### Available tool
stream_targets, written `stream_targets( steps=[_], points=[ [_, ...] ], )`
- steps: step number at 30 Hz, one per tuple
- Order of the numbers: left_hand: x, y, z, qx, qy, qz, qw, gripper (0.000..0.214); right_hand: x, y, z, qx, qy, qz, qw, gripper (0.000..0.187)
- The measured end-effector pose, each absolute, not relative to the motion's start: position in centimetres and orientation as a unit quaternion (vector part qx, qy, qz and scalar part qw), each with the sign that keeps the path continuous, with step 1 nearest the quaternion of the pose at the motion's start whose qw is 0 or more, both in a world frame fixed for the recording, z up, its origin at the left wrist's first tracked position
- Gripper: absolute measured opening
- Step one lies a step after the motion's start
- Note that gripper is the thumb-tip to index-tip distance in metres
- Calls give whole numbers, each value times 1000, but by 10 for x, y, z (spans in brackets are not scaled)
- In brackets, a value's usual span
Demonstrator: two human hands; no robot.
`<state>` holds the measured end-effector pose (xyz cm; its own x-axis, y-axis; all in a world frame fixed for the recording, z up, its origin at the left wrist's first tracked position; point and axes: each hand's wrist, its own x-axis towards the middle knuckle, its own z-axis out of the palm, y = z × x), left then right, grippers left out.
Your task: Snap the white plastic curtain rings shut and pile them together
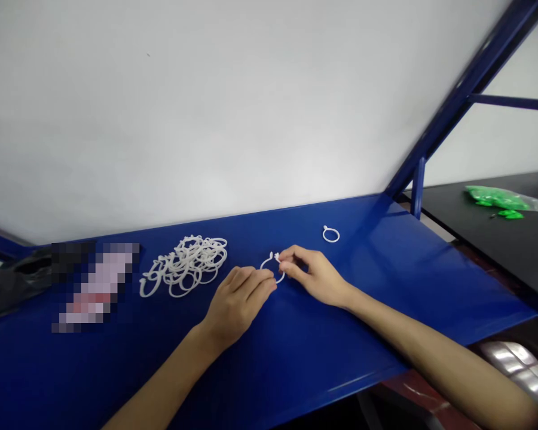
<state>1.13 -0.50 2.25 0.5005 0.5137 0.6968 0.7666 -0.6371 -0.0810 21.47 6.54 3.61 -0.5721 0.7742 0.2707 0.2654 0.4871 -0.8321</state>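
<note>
Both my hands meet over a blue table (385, 286), holding one white plastic ring (269, 263) between them. My left hand (240, 301) has its fingers curled on the ring's near side. My right hand (314, 275) pinches the ring's clasp end with thumb and fingers. A pile of several white rings (186, 263) lies just left of my hands. A single closed white ring (330, 234) lies apart, farther back on the right.
A white wall rises behind the table. A blue metal frame post (452, 101) slants up at the right. Beyond it a dark table (488, 239) carries green plastic parts (500, 200). A blurred patch (94, 280) and a dark object sit at the left.
</note>
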Motion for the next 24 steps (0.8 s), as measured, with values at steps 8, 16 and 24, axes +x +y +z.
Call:
stream_targets(
  steps=[8,16,24],
  points=[
    [17,-5,19,-751,-488,-435,97,18,211,57,34,-316,-776,416,354,21],
    [16,-5,18,-722,-533,-429,-108,13,212,53,33,-271,-830,335,355,13],
    [19,-6,18,-729,-530,-423,-89,9,212,52,32,-252,-855,310,332,15]
  ],
)
